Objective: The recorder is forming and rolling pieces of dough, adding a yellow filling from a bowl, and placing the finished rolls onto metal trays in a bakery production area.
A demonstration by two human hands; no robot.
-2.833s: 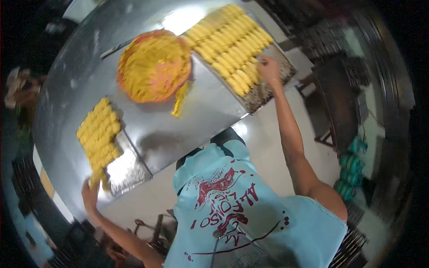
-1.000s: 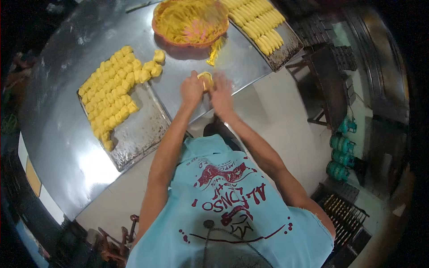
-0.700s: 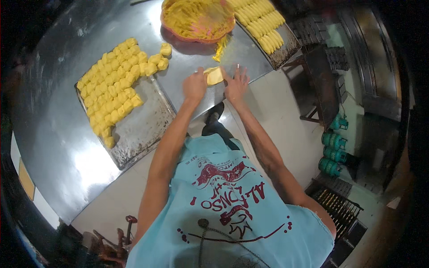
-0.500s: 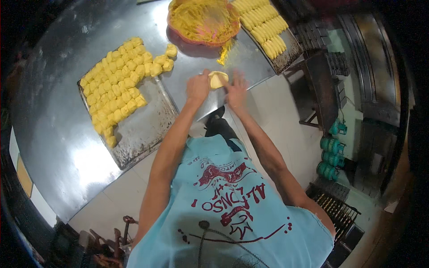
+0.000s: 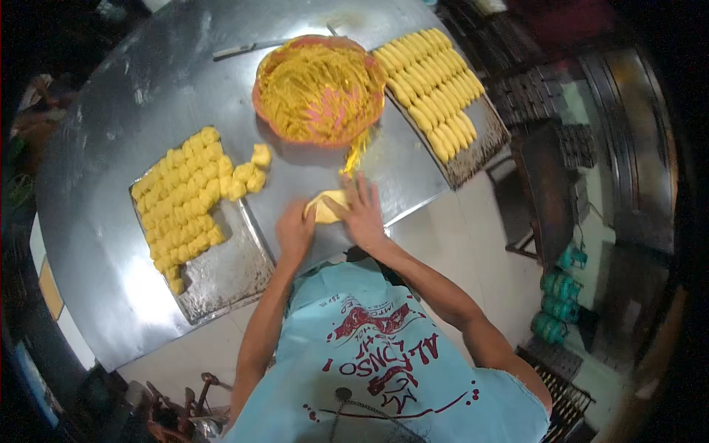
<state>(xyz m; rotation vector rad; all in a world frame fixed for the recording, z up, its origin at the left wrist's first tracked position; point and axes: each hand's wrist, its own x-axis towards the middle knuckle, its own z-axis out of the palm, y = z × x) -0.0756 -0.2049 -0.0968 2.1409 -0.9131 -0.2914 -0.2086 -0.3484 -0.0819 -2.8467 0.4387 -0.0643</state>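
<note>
A flattened piece of yellow dough [image 5: 327,207] lies on the metal table near its front edge, between my hands. My left hand [image 5: 295,232] is closed on the dough's left side, thumb and fingers at its edge. On the right, my right hand [image 5: 364,220] has its fingers stretched out and apart, touching the dough's right part. Just beyond stands a pinkish-red bowl [image 5: 266,124] of yellow-brown filling. A bright yellow strip [image 5: 354,156], its kind unclear, sits at the bowl's near side. Several dough balls [image 5: 247,176] lie to the left.
A worn metal tray [image 5: 229,272] at left carries rows of dough balls [image 5: 181,199]. Another tray [image 5: 484,151] at far right holds rows of long dough rolls [image 5: 432,88]. A flat bar-shaped tool [image 5: 236,52] lies behind the bowl. Green gas cylinders [image 5: 557,299] stand at right.
The view has shifted, showing more of the table's far side. The dough has gone from rounded to longer. My right hand, blurred and beside it before, now lies against it with fingers spread.
</note>
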